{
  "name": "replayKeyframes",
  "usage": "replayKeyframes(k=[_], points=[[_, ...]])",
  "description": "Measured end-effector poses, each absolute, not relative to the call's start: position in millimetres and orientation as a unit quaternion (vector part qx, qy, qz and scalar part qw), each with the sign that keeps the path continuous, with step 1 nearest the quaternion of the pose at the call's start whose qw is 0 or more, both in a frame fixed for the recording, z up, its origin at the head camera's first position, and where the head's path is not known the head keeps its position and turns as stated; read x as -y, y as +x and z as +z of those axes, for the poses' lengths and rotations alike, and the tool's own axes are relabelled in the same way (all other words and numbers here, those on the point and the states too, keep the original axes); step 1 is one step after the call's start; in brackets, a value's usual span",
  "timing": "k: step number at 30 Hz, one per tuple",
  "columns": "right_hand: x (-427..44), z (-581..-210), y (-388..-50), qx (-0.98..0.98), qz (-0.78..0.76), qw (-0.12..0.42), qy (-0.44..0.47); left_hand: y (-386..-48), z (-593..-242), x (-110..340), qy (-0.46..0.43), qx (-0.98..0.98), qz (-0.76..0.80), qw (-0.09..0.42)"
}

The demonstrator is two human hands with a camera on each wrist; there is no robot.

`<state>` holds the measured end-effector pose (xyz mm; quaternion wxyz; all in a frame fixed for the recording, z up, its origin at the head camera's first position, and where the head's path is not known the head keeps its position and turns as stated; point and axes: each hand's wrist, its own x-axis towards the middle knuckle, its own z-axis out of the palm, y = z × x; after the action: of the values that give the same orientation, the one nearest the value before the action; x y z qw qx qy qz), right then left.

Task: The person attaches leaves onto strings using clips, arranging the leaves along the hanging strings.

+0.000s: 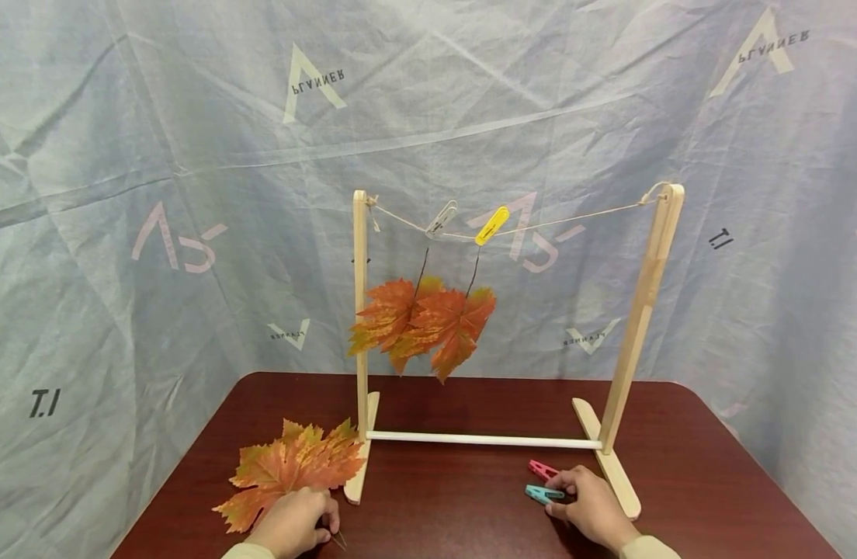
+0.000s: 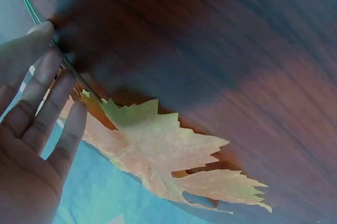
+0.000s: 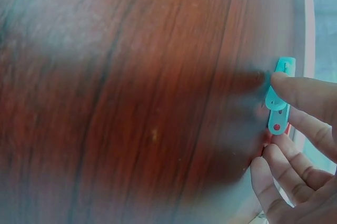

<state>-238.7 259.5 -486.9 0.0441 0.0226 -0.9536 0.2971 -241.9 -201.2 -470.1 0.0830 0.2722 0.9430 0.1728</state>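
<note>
At the table's lower left, orange maple leaves (image 1: 289, 466) lie beside the rack's foot. My left hand (image 1: 296, 522) pinches their thin stems (image 2: 71, 68) between thumb and fingertips. My right hand (image 1: 591, 508) is at a light blue clothespin (image 1: 542, 494); in the right wrist view thumb and fingers are on the clothespin (image 3: 279, 97). A pink clothespin (image 1: 542, 470) lies just behind it. Two more leaves (image 1: 452, 322) hang from the string (image 1: 575, 219), under a grey clothespin (image 1: 441, 220) and a yellow clothespin (image 1: 492, 226).
The wooden rack's left post (image 1: 362, 310) and right post (image 1: 641, 326) stand on flat feet, joined by a white bar (image 1: 484, 441) low over the table (image 1: 456, 512). Grey printed cloth (image 1: 191, 326) hangs behind and on both sides.
</note>
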Motion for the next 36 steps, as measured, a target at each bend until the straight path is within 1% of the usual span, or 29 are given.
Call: replayKeyframes(k=[3,9,14,16,23,26,36], points=[[-260,-487,-239,0.953,0.299,0.044,0.023,-238,-466,199,0.285,-0.942,0.161,0.066],[-261,-487,-238,0.953,0.301,0.039,0.020,-237,-471,202,0.317,-0.934,0.159,0.041],[-261,-484,-238,0.949,0.312,0.039,0.022,-238,-471,202,0.325,-0.930,0.165,0.046],[-261,-482,-237,0.946,0.320,0.045,0.026,-239,-471,200,0.323,-0.930,0.167,0.051],[-259,-479,-235,0.937,0.340,0.077,0.037,-243,-466,197,0.331,-0.930,0.157,0.042],[-258,-477,-235,0.930,0.357,0.078,0.038,-245,-463,197,0.341,-0.927,0.152,0.040],[-257,-477,-236,0.928,0.365,0.069,0.034,-252,-449,194,0.377,-0.918,0.126,0.010]])
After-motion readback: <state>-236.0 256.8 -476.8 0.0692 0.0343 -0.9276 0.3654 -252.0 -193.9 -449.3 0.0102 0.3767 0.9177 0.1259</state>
